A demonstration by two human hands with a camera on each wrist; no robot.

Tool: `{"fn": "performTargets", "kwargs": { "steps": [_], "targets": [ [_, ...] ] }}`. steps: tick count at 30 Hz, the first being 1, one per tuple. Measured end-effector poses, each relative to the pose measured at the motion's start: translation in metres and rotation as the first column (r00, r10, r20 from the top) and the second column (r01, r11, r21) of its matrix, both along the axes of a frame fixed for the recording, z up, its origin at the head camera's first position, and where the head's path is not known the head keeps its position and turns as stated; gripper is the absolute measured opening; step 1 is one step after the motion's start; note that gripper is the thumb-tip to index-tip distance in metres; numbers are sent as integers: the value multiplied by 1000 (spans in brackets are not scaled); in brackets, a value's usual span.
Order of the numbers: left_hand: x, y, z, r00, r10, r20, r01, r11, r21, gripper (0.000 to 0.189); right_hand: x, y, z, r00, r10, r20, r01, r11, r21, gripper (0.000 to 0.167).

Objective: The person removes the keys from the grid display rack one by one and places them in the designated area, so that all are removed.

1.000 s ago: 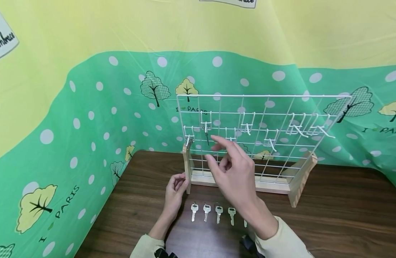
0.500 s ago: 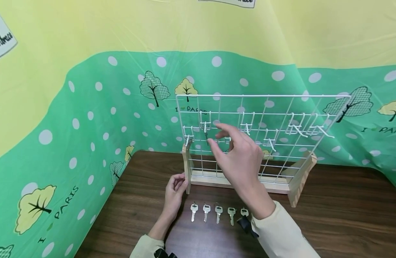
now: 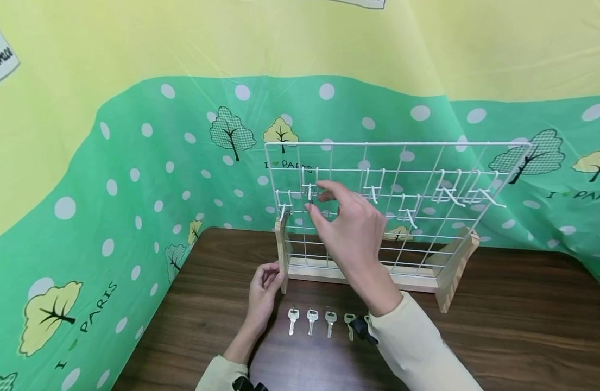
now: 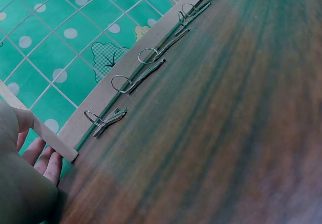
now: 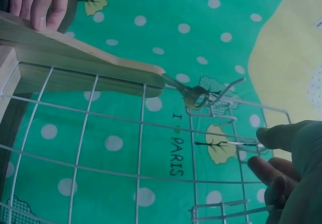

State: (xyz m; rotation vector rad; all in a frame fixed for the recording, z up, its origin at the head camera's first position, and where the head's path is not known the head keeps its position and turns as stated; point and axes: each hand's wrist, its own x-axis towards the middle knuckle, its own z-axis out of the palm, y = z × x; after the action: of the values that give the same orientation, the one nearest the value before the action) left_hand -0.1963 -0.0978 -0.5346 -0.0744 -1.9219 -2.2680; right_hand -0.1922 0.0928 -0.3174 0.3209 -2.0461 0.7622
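My left hand (image 3: 265, 285) holds the left wooden side leg (image 3: 282, 250) of a white wire grid rack (image 3: 348, 144), with fingers on its outer side. In front of the grid, my right hand (image 3: 353, 225) has thumb and index finger bent and apart. Between them and the grid, a key (image 5: 226, 143) hangs on an upper left hook (image 3: 309, 190); its ring lies close by the thumb tip. Another key (image 5: 193, 98) hangs from the leftmost hook. Several keys with rings, including one silver key (image 3: 293, 321), lie in a row on the table before the rack.
More white hooks (image 3: 446, 193) project from the grid to the right. The right wooden leg (image 3: 457, 269) stands on the dark wood table (image 3: 524, 326). A green and yellow patterned cloth (image 3: 182, 163) hangs behind. My right sleeve (image 3: 417, 342) and a black wrist device (image 3: 363, 330) partly cover the row's right end.
My right hand first rose and shifted right, then moved left to the hanging key on the upper hook. My left hand stays at the rack's leg.
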Motion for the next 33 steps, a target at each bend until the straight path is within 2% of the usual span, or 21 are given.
{"fn": "performTargets", "kwargs": {
  "steps": [8,14,20,26,33],
  "targets": [
    [0,1,0,1000,-1,-8,1,1000,5,29,-5,0,-1,1000,18,-13,-18,1000,-22,30],
    [0,1,0,1000,1,-12,-1,1000,1,28,-10,1,-3,999,34,-14,-34,999,-3,30],
    [1,1,1,1000,5,-9,-5,1000,-6,28,-12,-1,-5,999,47,-23,-47,999,-2,22],
    [1,2,2,1000,8,-8,-8,1000,-5,28,-10,-2,-5,998,64,-19,-64,997,-40,21],
    [1,1,1,1000,8,-6,-8,1000,-8,28,-2,-2,-2,994,102,24,-99,990,-96,18]
  ]
}}
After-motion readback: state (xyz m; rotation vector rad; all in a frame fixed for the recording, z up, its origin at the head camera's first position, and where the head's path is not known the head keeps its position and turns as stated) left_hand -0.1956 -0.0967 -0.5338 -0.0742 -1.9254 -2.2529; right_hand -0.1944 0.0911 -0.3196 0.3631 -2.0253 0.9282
